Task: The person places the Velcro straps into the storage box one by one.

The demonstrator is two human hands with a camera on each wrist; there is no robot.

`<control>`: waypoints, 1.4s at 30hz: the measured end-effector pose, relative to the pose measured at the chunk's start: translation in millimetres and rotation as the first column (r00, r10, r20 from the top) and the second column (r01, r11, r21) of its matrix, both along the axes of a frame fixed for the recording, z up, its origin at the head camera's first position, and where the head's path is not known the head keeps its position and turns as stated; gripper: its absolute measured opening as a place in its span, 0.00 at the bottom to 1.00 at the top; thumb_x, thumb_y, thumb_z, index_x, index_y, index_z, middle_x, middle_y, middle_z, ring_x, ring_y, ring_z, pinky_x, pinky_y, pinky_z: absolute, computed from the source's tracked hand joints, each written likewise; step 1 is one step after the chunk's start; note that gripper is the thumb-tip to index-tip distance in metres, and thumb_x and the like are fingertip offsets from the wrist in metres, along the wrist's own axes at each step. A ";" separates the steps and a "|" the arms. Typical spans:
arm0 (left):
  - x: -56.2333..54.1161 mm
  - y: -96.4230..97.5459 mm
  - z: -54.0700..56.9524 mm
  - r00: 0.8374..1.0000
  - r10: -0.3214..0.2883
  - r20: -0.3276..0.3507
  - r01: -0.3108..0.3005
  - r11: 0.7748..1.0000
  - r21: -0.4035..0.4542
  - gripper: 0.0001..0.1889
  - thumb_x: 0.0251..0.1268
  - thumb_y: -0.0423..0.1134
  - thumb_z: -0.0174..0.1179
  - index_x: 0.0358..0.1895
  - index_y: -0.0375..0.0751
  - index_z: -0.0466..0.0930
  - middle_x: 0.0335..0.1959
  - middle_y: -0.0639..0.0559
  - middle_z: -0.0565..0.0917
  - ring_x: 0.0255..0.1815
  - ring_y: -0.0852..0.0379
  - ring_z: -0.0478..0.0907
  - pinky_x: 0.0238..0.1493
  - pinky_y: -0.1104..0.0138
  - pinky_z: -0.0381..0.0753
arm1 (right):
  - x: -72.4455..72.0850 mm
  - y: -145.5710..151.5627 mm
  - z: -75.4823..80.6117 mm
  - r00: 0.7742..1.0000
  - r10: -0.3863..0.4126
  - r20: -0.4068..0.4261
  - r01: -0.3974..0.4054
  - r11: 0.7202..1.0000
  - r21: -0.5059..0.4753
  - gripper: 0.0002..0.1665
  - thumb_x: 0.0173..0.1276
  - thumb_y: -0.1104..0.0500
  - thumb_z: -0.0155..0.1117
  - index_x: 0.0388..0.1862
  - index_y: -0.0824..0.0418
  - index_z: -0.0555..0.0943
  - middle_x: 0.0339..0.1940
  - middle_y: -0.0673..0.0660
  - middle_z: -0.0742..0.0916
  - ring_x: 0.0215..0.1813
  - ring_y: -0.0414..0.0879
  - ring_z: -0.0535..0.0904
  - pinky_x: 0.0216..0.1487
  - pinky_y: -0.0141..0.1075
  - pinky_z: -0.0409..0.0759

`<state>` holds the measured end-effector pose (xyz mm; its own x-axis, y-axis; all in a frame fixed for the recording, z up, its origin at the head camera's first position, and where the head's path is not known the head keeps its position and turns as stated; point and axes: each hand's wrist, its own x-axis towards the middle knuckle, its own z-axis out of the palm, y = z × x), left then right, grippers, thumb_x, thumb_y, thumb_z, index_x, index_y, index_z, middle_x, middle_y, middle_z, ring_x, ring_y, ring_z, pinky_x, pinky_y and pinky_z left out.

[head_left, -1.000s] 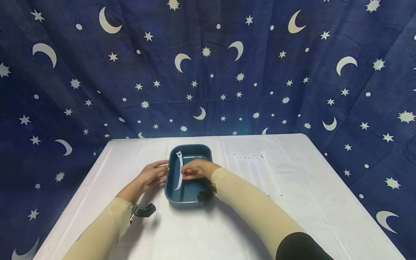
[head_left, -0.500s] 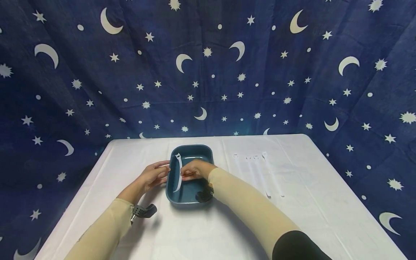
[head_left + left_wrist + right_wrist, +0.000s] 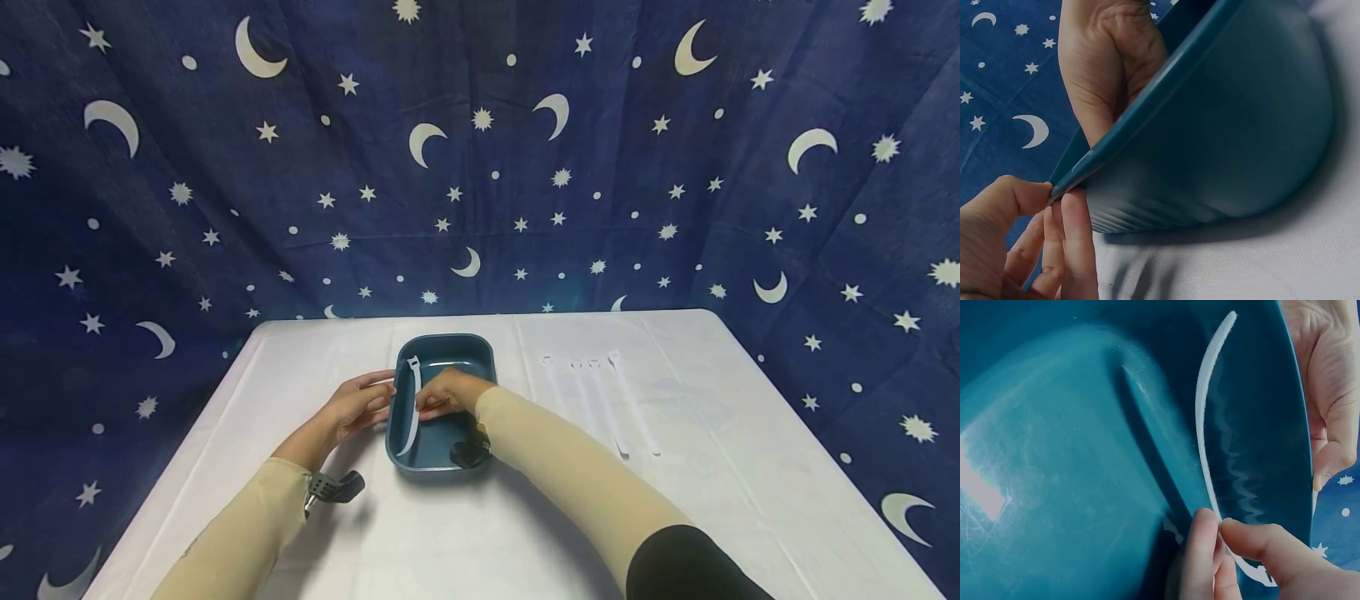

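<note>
My right hand (image 3: 452,390) reaches into a deep teal plastic bin (image 3: 438,469) and pinches a white hook-and-loop cable tie (image 3: 417,383) between thumb and fingers. In the right wrist view the cable tie (image 3: 1200,419) stands on edge, bowed, close along the bin's side wall. Its slotted head is partly covered by my thumb. At the bin's left side, my left hand (image 3: 358,408) pinches the rim, thumb on top and fingers underneath, as the left wrist view shows around the bin wall (image 3: 1210,137).
Several more white cable ties (image 3: 606,408) lie side by side on the white tablecloth (image 3: 525,533), right of the bin. A dark blue curtain (image 3: 480,208) with moons and stars hangs behind the table. A dark wrist camera (image 3: 337,487) sits on my left wrist.
My right hand has brought the cable tie slightly left and lower, nearer the bin's left wall. My left hand keeps its place on the rim. The head view has shifted a little.
</note>
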<state>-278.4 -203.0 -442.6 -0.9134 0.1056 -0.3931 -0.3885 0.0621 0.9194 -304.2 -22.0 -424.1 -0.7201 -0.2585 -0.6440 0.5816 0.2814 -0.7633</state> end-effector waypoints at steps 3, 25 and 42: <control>-0.2 0.5 0.1 1.000 0.009 0.008 -0.009 1.000 -0.004 0.32 0.62 0.32 0.57 0.72 0.39 0.64 0.61 0.38 0.78 0.47 0.58 0.84 0.51 0.62 0.86 | 0.8 0.7 1.7 1.000 0.015 -0.010 -0.015 0.999 0.034 0.08 0.57 0.79 0.62 0.23 0.70 0.77 0.21 0.59 0.83 0.23 0.46 0.82 0.56 0.40 0.83; -0.5 3.8 0.9 0.999 0.030 0.018 -0.030 0.999 -0.016 0.32 0.63 0.33 0.57 0.72 0.41 0.65 0.67 0.36 0.73 0.48 0.57 0.84 0.51 0.63 0.86 | 11.5 -3.9 5.6 0.985 0.033 -0.169 -0.006 0.987 0.160 0.09 0.53 0.80 0.65 0.23 0.71 0.77 0.19 0.60 0.83 0.20 0.45 0.80 0.49 0.40 0.87; 0.2 4.2 1.4 0.998 0.053 0.036 -0.053 0.998 -0.021 0.31 0.63 0.33 0.58 0.72 0.41 0.66 0.63 0.39 0.77 0.43 0.60 0.84 0.49 0.64 0.87 | 9.7 10.7 18.5 0.939 0.125 -0.321 -0.055 0.974 0.220 0.04 0.53 0.74 0.68 0.29 0.72 0.83 0.22 0.59 0.82 0.25 0.49 0.82 0.38 0.43 0.89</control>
